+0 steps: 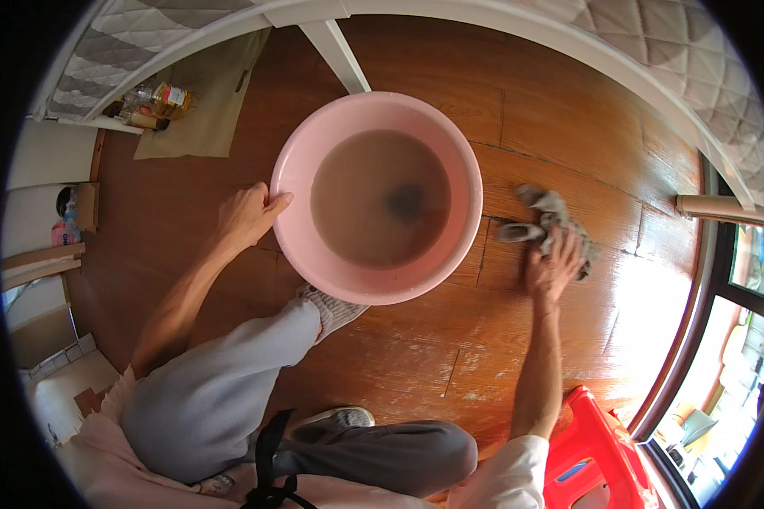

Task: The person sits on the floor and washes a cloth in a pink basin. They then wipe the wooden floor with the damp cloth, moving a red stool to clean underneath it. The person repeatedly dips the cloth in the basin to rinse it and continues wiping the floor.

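Note:
A pink plastic basin (382, 286) of cloudy brown water (363, 191) stands in front of me, and a dark, blurred patch shows in the water right of centre. My left hand (248, 213) grips the basin's left rim, thumb over the edge. To the right of the basin, my right hand (555, 264) presses a crumpled grey-brown rag (551, 210) onto the wooden floor (388, 362), its fingers spread over the cloth. The hand and rag look slightly blurred.
A white bed frame (337, 54) with quilted bedding (649, 38) rises ahead. Bottles (169, 98) lie by a beige sheet (197, 121) at the far left. A red plastic stool (595, 439) stands at lower right, beside a dark-framed glass door or window (732, 305).

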`<state>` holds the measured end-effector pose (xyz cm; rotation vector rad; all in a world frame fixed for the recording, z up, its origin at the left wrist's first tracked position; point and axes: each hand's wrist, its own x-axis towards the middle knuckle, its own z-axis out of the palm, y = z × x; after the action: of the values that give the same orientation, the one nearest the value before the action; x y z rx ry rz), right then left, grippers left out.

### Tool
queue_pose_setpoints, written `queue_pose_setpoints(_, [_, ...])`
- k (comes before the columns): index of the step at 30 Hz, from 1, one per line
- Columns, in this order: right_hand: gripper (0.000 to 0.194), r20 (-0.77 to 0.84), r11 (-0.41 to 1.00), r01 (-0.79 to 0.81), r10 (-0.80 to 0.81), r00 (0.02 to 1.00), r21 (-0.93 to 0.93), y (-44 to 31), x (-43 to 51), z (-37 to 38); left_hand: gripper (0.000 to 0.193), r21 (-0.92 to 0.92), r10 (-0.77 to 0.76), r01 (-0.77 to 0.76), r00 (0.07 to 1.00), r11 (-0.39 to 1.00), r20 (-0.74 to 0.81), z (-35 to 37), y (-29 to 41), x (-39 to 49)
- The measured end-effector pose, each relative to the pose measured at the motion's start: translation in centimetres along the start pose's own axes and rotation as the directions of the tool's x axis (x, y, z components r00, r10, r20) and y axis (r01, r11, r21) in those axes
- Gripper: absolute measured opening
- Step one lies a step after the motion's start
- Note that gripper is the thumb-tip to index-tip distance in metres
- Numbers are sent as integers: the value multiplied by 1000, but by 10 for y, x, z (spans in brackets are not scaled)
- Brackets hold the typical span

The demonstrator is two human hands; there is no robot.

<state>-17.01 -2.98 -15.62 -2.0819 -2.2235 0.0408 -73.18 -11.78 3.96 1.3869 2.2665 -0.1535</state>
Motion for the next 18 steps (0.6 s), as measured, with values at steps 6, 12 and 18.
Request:
queue_pose_setpoints(6, [70,36,752,-656,658,752,-58,79,110,35,50,-305,-107,185,961,934,256,-6,-2,-7])
queue_pose_setpoints(12, [72,121,749,-657,662,740,-83,-2,247,38,49,-308,-72,174,947,935,314,-9,-3,-8])
queue_pose_setpoints(18, [74,331,998,-47,31,943,40,-214,350,54,50,-266,25,52,960,963,279,-11,-7,-5])
